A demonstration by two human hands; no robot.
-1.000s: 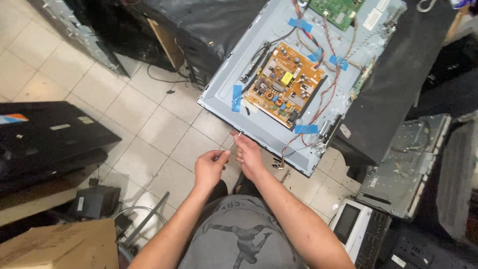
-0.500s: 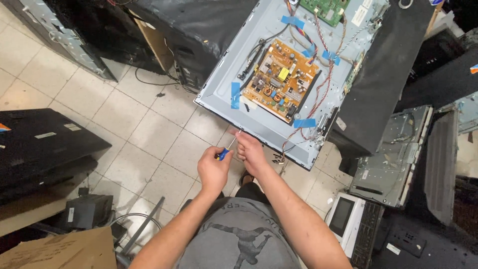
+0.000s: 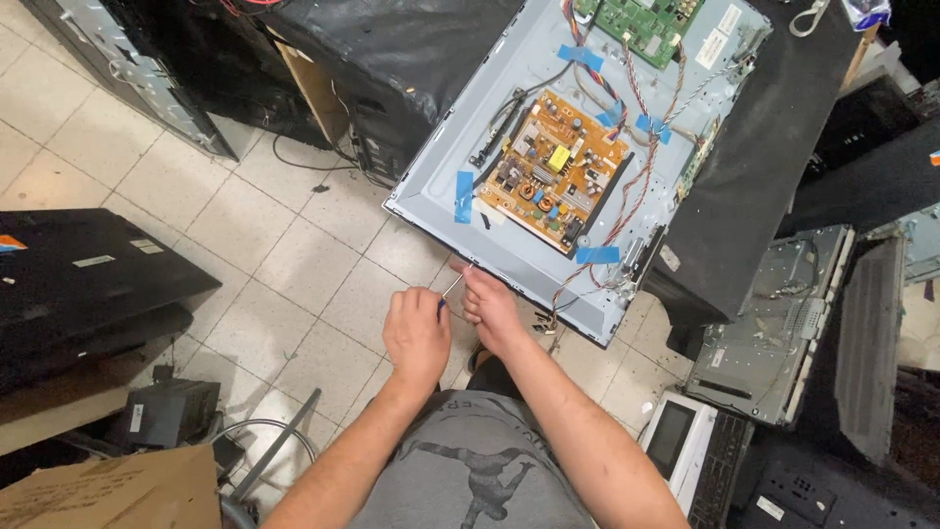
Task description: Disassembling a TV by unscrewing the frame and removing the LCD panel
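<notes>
The screwdriver (image 3: 452, 287) is a skinny thing, thin silver shaft, bit of blue handle poking out of the fist; it sits just below the panel's near edge, tip aimed toward 1 o'clock; left hand (image 3: 416, 333) is clenched around the handle; right hand (image 3: 492, 309) pinches the shaft up near the tip; the opened TV panel (image 3: 509, 250) lies at 12 o'clock, with an orange circuit board (image 3: 553, 168) and blue tape strips (image 3: 464, 195) on it.

Screwdriver (image 3: 452, 287) handle hidden in fist
</notes>
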